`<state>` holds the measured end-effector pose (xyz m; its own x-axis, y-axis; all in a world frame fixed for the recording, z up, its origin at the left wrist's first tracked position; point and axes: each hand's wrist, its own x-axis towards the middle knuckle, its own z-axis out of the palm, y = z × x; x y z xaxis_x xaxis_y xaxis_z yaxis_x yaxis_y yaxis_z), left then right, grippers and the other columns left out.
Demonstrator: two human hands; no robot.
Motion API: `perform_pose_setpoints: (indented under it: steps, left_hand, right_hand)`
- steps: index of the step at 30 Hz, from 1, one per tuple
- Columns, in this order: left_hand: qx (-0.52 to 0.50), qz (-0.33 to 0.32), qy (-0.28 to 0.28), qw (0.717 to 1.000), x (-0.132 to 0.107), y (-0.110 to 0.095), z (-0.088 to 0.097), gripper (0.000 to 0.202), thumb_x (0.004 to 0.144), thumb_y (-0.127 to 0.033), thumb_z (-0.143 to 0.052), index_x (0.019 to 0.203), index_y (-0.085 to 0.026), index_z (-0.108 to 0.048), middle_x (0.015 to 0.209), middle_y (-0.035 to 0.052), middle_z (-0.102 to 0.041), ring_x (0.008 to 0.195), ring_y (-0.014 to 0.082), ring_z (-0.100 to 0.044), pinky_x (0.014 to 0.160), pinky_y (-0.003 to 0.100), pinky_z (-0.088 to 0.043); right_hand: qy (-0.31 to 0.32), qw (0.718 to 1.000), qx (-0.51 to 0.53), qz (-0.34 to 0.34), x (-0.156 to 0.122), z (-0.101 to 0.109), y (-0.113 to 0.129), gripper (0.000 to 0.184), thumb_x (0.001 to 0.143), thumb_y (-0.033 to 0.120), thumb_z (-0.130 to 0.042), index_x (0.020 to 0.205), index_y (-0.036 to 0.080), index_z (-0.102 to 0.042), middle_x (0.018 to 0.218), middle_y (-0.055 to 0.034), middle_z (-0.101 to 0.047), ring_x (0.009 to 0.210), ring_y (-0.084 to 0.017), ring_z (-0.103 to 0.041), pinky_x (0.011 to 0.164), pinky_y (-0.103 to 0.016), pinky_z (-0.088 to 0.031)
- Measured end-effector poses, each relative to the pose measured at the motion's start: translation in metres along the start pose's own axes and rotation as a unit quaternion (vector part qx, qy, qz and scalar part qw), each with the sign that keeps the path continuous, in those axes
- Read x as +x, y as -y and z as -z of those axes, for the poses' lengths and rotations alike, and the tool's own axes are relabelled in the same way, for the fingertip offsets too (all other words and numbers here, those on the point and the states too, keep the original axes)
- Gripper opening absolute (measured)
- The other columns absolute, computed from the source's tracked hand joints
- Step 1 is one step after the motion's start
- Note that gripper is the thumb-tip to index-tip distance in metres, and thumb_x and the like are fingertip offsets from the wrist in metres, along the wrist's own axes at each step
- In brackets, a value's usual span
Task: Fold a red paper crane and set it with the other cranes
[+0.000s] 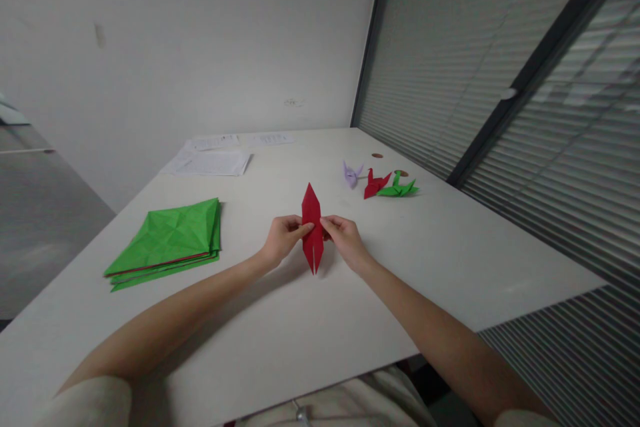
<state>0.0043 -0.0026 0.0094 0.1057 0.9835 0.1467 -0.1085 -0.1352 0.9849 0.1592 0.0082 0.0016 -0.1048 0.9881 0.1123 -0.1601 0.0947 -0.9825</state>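
A folded red origami paper [312, 204], long and narrow with a slit in its near point, is held upright over the middle of the white table. My left hand [286, 238] pinches its left edge, the thumb lying across the front. On the opposite edge, my right hand [345, 238] grips it between thumb and fingers. Behind the paper, the fingertips are partly hidden. Further back to the right sit a lilac paper crane [352, 174], a red paper crane [376, 183] and a green paper crane [399, 188].
A stack of creased green paper [173, 234] with a red sheet in it lies on the left of the table [240, 340]. Printed sheets [213, 162] lie at the back left. A wall stands behind, and window blinds [430, 80] run along the right.
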Motion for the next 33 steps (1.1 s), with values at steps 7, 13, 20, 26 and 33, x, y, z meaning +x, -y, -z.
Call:
perform_pose_setpoints:
  steps: [7, 13, 20, 26, 33]
  left_hand:
    - [0.012, -0.006, 0.017, 1.0, 0.0023, 0.0005, 0.001, 0.033, 0.062, -0.042, -0.078, 0.064, -0.011, -0.068, 0.061, 0.0038, -0.066, 0.054, 0.0124, -0.056, 0.053, 0.024, -0.042]
    - [0.005, 0.007, 0.021, 1.0, 0.0016, -0.0025, 0.0006, 0.032, 0.062, -0.042, -0.079, 0.063, -0.011, -0.068, 0.061, 0.0037, -0.066, 0.055, 0.0121, -0.056, 0.054, 0.024, -0.043]
    - [-0.052, 0.08, 0.104, 0.99, -0.0038, -0.0043, 0.0014, 0.038, 0.065, -0.043, -0.079, 0.079, -0.009, -0.071, 0.077, 0.01, -0.072, 0.068, 0.0171, -0.064, 0.069, 0.03, -0.049]
    - [-0.037, 0.041, 0.087, 0.995, -0.002, -0.0002, 0.0028, 0.035, 0.064, -0.043, -0.08, 0.068, -0.01, -0.067, 0.07, 0.0081, -0.071, 0.061, 0.0151, -0.062, 0.061, 0.027, -0.046]
    - [-0.035, 0.056, 0.102, 0.993, 0.0004, -0.0068, 0.0047, 0.031, 0.066, -0.039, -0.077, 0.07, -0.01, -0.067, 0.068, 0.0083, -0.07, 0.062, 0.018, -0.064, 0.062, 0.029, -0.049]
  right_hand:
    - [0.051, 0.997, 0.022, -0.05, -0.0023, 0.0037, 0.0037, 0.036, 0.058, 0.042, -0.081, 0.077, 0.014, -0.069, 0.071, -0.0041, -0.07, 0.062, -0.013, -0.06, 0.06, -0.027, -0.044]
    - [0.046, 0.998, 0.024, -0.047, 0.0016, 0.0063, 0.0033, 0.032, 0.053, 0.04, -0.083, 0.067, 0.015, -0.068, 0.061, -0.0008, -0.066, 0.055, -0.011, -0.056, 0.058, -0.026, -0.042]
    - [0.024, 0.999, 0.015, -0.02, 0.0012, 0.0032, 0.0049, 0.031, 0.055, 0.04, -0.082, 0.063, 0.016, -0.065, 0.061, -0.0004, -0.066, 0.056, -0.012, -0.056, 0.06, -0.027, -0.044]
    - [0.061, 0.997, 0.037, -0.032, 0.0024, 0.0052, 0.0007, 0.03, 0.06, 0.041, -0.079, 0.067, 0.016, -0.067, 0.063, -0.0011, -0.066, 0.056, -0.011, -0.056, 0.058, -0.026, -0.043]
    - [0.069, 0.997, -0.016, -0.018, -0.0013, 0.0059, 0.0073, 0.03, 0.059, 0.043, -0.079, 0.063, 0.016, -0.066, 0.055, 0.0027, -0.06, 0.052, -0.009, -0.048, 0.054, -0.025, -0.038]
